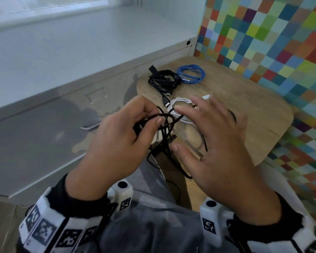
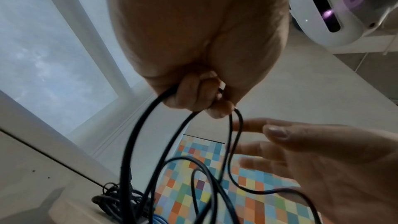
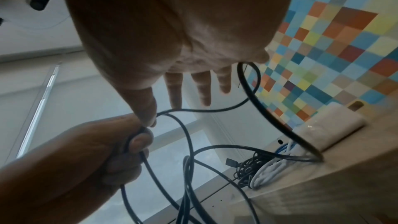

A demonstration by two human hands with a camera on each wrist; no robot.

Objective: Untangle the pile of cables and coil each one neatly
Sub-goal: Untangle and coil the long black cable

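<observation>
My left hand [image 1: 150,119] grips a thin black cable [image 1: 165,128] between thumb and curled fingers, held above the table's near edge. Tangled loops of it hang down toward my lap. The left wrist view shows the fingers [image 2: 200,94] curled round the black cable [image 2: 133,142]. My right hand [image 1: 208,136] hovers just right of it, fingers straight and spread, holding nothing. In the right wrist view a loop of the cable [image 3: 247,81] runs past the little-finger edge of the right hand [image 3: 193,81]. Three coiled cables lie on the table: black [image 1: 162,79], blue [image 1: 191,73] and white [image 1: 181,108].
The small wooden table [image 1: 254,114] has rounded corners and bare room on its right half. A grey metal cabinet [image 1: 53,125] with a drawer handle stands to the left. A multicoloured checkered wall [image 1: 263,42] rises behind and to the right.
</observation>
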